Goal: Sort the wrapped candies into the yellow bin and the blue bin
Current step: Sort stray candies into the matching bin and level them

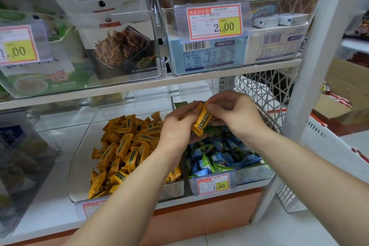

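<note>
Two clear bins stand side by side on the lower shelf. The left bin (79,165) holds a heap of yellow wrapped candies (123,145). The right bin (253,173) holds blue and green wrapped candies (223,153). Both hands hover over the gap between the bins. My left hand (175,135) holds several yellow candies in its fingers. My right hand (233,113) pinches the top end of one yellow candy (202,121) that rests against the left hand.
A shelf board (139,87) hangs close above the hands, carrying clear boxes of snack packs and price tags. A white shelf post (305,85) stands at the right, with a white mesh basket (263,89) behind it. A dark bin (20,155) stands at the left.
</note>
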`<act>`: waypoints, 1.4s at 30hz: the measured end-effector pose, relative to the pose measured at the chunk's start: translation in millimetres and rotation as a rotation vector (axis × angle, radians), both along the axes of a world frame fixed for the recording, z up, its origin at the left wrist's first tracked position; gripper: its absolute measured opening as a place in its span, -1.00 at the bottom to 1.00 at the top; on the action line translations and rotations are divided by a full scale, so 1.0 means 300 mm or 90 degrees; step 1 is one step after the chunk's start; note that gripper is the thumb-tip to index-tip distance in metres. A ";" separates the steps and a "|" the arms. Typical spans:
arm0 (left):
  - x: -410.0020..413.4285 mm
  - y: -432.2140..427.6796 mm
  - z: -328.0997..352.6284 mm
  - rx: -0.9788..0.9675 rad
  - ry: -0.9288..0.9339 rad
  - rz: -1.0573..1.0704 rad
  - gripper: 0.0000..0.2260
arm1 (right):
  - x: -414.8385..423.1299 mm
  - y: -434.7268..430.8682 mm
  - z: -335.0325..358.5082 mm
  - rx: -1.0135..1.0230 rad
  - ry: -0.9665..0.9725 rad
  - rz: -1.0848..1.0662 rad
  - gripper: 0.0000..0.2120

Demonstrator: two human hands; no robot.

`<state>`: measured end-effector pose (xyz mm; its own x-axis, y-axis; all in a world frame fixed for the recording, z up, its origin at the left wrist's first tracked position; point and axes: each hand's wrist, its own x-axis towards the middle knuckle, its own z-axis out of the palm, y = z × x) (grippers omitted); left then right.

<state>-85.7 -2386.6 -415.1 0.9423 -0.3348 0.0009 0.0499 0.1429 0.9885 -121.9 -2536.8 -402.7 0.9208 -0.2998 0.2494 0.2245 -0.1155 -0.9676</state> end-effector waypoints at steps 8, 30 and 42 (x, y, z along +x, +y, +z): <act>0.061 0.106 0.015 0.295 -0.310 0.060 -0.71 | 0.059 -0.013 -0.023 -0.001 0.004 -0.072 -0.93; 0.111 -0.204 -0.135 0.702 -0.429 -0.166 -0.55 | -0.079 -0.131 -0.236 -0.733 0.189 0.249 -0.38; 0.071 -0.183 -0.181 0.745 -0.360 -0.186 -0.71 | 0.087 -0.260 -0.197 -0.620 0.155 0.036 -0.76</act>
<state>-64.3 -2441.4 -469.5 0.8016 -0.5949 -0.0597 -0.5222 -0.7451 0.4149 -95.9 -2614.7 -461.6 0.9860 -0.0190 0.1659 0.0635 -0.8762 -0.4777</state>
